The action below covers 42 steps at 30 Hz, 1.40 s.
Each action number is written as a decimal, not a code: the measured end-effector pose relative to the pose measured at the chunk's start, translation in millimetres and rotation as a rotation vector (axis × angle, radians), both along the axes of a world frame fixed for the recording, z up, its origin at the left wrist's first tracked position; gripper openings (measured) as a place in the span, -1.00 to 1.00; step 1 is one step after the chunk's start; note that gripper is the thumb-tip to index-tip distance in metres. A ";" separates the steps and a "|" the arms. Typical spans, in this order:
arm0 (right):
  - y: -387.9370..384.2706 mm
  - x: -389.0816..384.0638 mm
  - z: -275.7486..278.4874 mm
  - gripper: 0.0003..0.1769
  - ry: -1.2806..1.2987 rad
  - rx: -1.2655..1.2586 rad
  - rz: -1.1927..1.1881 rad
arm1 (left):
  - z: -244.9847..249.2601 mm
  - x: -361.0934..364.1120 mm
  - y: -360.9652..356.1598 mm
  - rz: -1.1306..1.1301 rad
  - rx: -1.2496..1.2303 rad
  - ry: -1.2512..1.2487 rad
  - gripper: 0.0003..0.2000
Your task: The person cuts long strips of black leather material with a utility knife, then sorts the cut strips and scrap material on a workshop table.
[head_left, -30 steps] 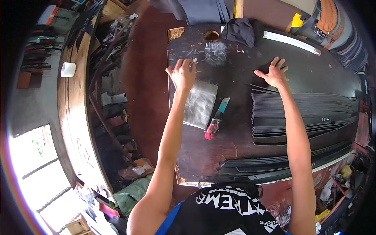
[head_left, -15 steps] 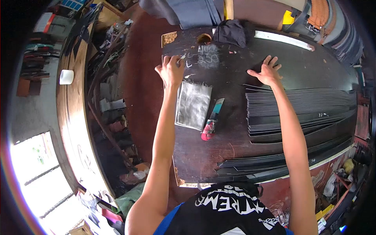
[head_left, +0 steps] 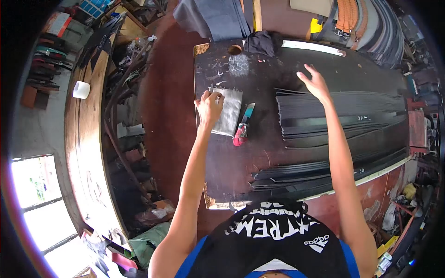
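My left hand [head_left: 211, 107] rests on the upper left part of a grey cloth sheet [head_left: 228, 113], its fingers curled; what they hold, if anything, is too small to tell. Right of the sheet lies a knife [head_left: 244, 124] with a teal upper part and a red wrapped handle. My right hand [head_left: 315, 84] is over the dark table [head_left: 222, 162], just above the upper left end of a stack of black strips [head_left: 324, 120]. Its fingers are apart and nothing is in them. Chalk writing [head_left: 236, 65] marks the table above the sheet.
Black crumpled cloth [head_left: 263, 44] lies at the table's far edge beside a round hole [head_left: 235, 49] and a white strip [head_left: 315, 47]. More black strips [head_left: 296, 178] lie near my body. A white tape roll [head_left: 81, 90] sits on the wooden board at left.
My left hand has moved from the chalk marks down onto the grey sheet. My right hand has come off the table surface. The view has shifted slightly.
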State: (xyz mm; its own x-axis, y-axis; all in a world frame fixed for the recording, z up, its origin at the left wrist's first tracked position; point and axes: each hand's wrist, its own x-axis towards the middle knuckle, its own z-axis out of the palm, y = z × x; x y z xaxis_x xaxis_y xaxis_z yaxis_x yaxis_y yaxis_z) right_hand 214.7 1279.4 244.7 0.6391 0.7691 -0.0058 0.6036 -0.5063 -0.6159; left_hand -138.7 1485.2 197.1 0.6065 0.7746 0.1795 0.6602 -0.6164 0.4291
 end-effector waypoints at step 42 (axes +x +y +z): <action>-551.9 35.4 -20.0 -0.49 -0.337 -0.059 0.088 | 23.4 5.3 -454.6 -0.280 0.013 0.063 -0.64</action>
